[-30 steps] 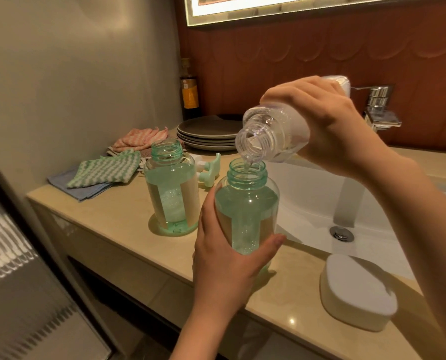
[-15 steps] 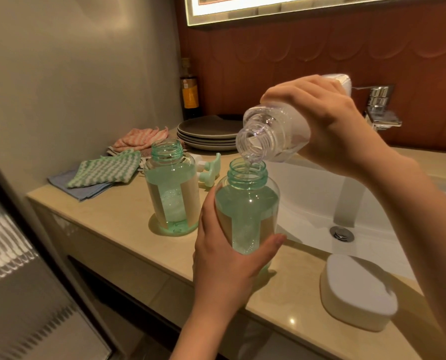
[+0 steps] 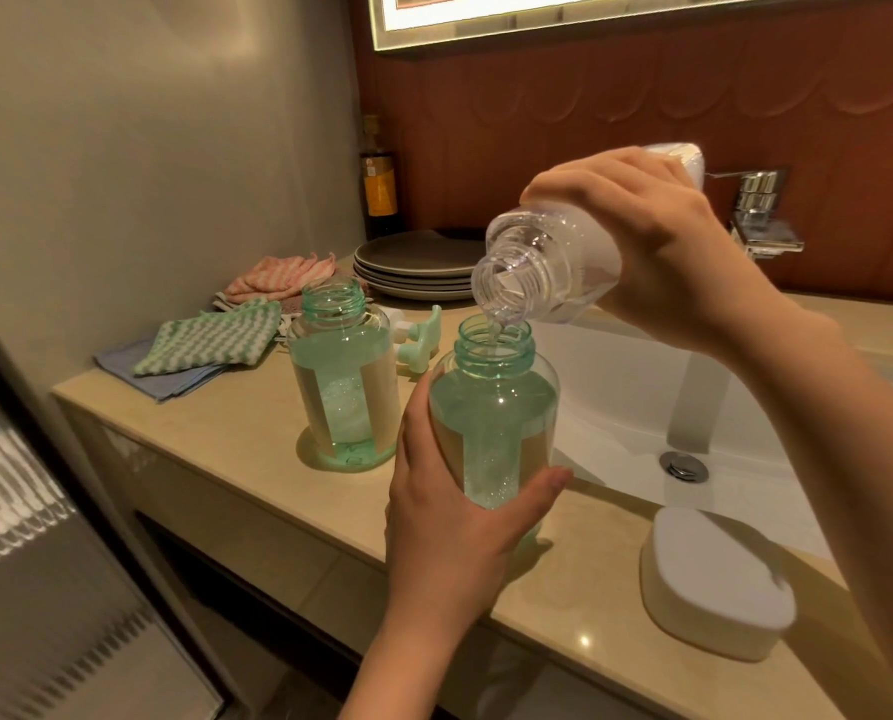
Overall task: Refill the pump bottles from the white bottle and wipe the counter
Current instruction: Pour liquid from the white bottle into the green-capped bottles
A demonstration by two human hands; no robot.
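While right hand [image 3: 657, 241] grips tilted white bottle [image 3: 563, 267], left hand [image 3: 460, 532] grips pump bottle [image 3: 491, 407] below

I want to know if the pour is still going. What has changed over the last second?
Very little. The right hand has tipped the white bottle slightly steeper, raising its base. Its mouth stays over the near pump bottle and a thin stream falls in. Nothing was taken or let go. The left hand still grips that bottle. The far pump bottle, cloths and plates have not moved.
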